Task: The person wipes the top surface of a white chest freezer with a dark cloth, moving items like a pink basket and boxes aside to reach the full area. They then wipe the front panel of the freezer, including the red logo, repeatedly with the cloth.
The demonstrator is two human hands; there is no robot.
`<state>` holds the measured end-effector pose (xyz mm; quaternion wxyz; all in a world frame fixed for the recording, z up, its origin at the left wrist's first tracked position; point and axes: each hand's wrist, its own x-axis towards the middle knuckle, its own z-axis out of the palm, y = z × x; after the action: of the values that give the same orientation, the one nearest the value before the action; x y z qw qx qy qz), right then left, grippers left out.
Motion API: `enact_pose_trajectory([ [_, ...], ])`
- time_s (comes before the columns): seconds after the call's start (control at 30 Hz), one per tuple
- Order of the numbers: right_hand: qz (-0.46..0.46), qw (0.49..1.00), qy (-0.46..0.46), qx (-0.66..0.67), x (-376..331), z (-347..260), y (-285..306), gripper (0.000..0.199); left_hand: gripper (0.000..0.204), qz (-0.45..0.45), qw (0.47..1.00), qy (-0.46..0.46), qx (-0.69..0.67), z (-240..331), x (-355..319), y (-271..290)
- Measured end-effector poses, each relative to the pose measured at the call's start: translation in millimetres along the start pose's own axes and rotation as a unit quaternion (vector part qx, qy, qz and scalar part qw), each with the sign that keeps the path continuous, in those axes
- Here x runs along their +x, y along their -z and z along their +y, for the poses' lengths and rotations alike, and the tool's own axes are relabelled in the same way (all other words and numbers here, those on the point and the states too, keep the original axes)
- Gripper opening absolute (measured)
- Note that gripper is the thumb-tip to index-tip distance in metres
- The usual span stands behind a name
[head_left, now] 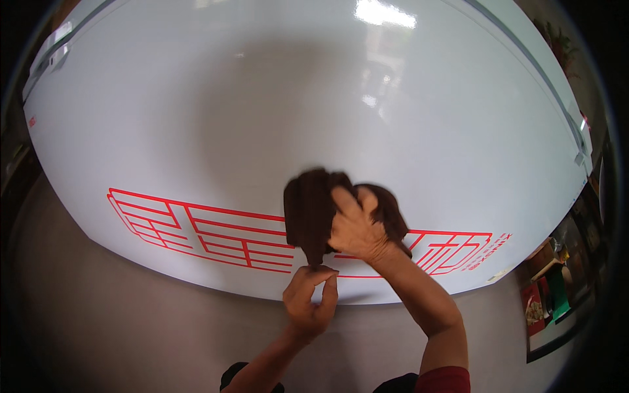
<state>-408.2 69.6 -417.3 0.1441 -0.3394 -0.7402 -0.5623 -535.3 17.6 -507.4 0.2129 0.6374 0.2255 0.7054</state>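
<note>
A dark brown cloth [308, 213] hangs bunched in front of a large, glossy white appliance [196, 144], which looks like a chest freezer. My right hand [359, 226] grips the cloth from its right side, with the fingers curled into its folds. Below, my left hand [309, 301] is closed in a pinch on the cloth's narrow lower end. Behind the cloth, part of the red line pattern [239, 239] on the white front is hidden. Whether the cloth touches the surface, I cannot tell.
Grey trim [524, 49] runs along the appliance's upper sides. Beneath its lower edge lies the grey floor [164, 314]. At the right stands a dark-framed rack [550, 340] with red and green items. A plant [557, 46] shows at the upper right.
</note>
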Motion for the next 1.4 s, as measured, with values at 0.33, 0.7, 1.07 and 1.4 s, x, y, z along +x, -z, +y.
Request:
enact_pose_trajectory([
  [0.33,-0.004,0.997,0.023,0.068,-17,19,2,0.009,0.017,-0.012,0.999,-0.044,-0.028,13,1,5],
  [0.7,0.137,0.981,-0.069,0.121,13,39,8,0.033,0.015,-0.013,0.998,-0.036,-0.052,10,0,9],
  [1.07,0.13,0.966,-0.152,0.162,11,33,6,0.028,0.013,-0.008,0.998,-0.033,-0.047,17,3,15],
  [1.4,0.011,0.996,0.027,0.08,-22,-12,9,0.006,0.012,-0.007,0.998,-0.045,-0.046,14,4,16],
])
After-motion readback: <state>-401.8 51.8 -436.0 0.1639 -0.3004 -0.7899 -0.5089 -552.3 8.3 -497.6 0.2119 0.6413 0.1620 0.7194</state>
